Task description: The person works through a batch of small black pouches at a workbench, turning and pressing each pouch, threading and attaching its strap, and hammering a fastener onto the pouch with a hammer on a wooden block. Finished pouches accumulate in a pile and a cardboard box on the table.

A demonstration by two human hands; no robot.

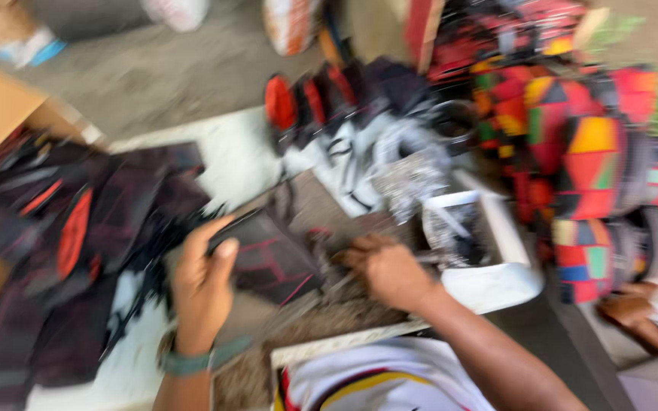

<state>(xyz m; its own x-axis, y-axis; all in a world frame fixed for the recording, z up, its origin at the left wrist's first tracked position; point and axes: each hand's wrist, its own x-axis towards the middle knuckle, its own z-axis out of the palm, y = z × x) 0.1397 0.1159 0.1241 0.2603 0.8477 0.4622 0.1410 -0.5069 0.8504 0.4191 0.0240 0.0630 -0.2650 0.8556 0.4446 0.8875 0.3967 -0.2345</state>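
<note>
The view is blurred by motion. My left hand [203, 281] grips the edge of a dark fabric panel with thin red lines [272, 259], thumb on top. My right hand [386, 270] rests on the same panel's right side with fingers curled; whether it holds something small is unclear. Both hands work over a mottled brown board [329, 316] in front of me. A green band sits on my left wrist [188, 364].
A heap of dark and red fabric pieces [62, 243] lies at left on a white sheet [237, 152]. A white box [489, 251] stands to the right. Bright patchwork fabric [573, 152] is piled at far right. Another person's hand [634, 316] shows at lower right.
</note>
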